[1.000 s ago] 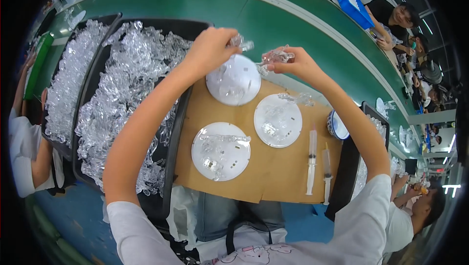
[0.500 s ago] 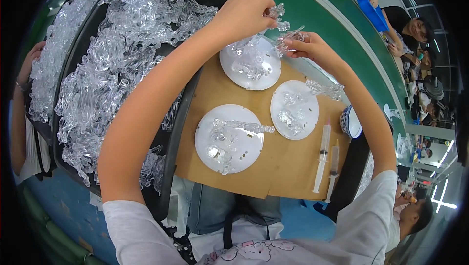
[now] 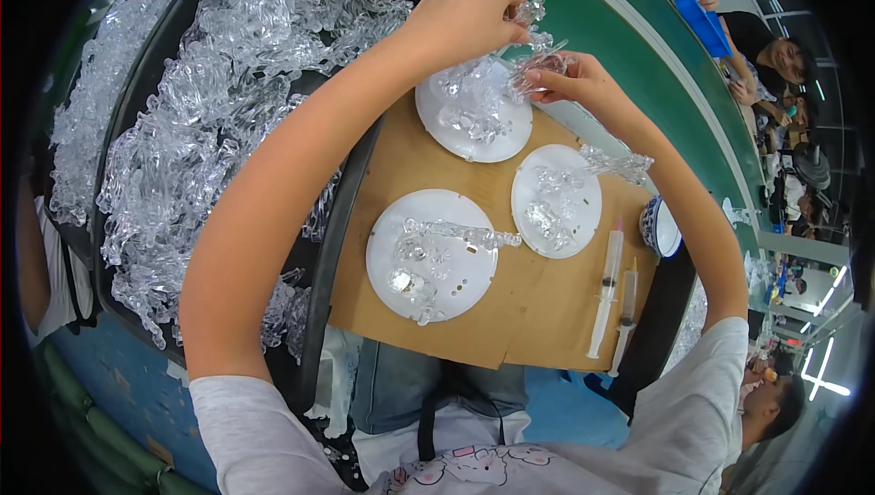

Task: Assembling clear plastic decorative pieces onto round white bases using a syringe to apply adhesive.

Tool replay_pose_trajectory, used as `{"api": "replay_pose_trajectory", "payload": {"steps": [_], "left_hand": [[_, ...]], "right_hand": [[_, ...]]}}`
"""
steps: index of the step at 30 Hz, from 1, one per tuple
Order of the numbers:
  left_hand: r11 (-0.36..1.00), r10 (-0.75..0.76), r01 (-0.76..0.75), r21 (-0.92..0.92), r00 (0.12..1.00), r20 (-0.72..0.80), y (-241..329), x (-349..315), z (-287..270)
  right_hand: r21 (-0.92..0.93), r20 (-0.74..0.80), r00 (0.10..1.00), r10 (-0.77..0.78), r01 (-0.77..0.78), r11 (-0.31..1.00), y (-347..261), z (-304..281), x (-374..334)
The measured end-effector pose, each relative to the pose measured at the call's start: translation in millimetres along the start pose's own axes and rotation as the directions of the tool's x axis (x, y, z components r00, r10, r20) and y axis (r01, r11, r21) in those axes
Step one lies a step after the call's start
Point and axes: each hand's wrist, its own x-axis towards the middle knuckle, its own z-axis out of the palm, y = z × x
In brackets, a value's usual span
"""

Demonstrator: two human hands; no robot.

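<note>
Beyond the far white disc (image 3: 517,133), my left hand (image 3: 469,14) pinches a clear plastic figure-like piece (image 3: 530,12). Close on its right, my right hand (image 3: 583,89) has its fingers closed on another clear plastic piece (image 3: 544,64). The two pieces are very near each other; whether they touch, I cannot tell. Several clear pieces (image 3: 474,108) lie on the far disc below my hands. Another white disc (image 3: 583,212) and the nearest white disc (image 3: 469,290) also carry clear pieces. One long clear piece (image 3: 620,164) juts past the right disc's edge.
A large black tray (image 3: 342,212) heaped with clear plastic pieces (image 3: 210,139) stands at my left. Two syringes (image 3: 605,299) and a blue-and-white bowl (image 3: 665,226) are on the right of the brown cardboard (image 3: 447,345). Co-workers sit along the green table (image 3: 629,57) at right.
My hands have shifted only slightly, still holding the clear pieces close together. The view has moved a little. At far left, another person's hand has left the heap of clear pieces.
</note>
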Motion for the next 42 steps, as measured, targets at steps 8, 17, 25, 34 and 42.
{"api": "replay_pose_trajectory", "payload": {"steps": [8,17,25,34,42], "left_hand": [[1.000,-0.001,0.001,0.010,1.000,-0.013,0.3,0.0,0.2],[0.999,-0.010,0.011,-0.050,1.000,0.006,8.7,0.5,-9.6],[0.998,-0.013,0.014,-0.067,1.000,0.002,8.8,-0.6,-9.7],[0.997,0.001,-0.005,-0.077,0.999,-0.049,8.8,-3.2,-9.6],[0.998,-0.012,0.008,-0.065,0.998,-0.062,8.3,-1.5,-7.5]], "right_hand": [[-0.075,0.009,0.996,-0.086,0.087,0.993,-1.1,0.5,0.6],[-0.146,-0.045,0.987,-0.154,0.146,0.978,4.5,0.9,2.8],[-0.247,-0.070,0.988,-0.134,0.113,0.962,-0.5,1.5,-1.5],[-0.390,-0.035,0.978,-0.207,0.178,0.904,-6.2,1.7,-4.6],[-0.562,-0.086,0.977,-0.193,0.112,0.819,-14.6,6.2,-2.5]]}}
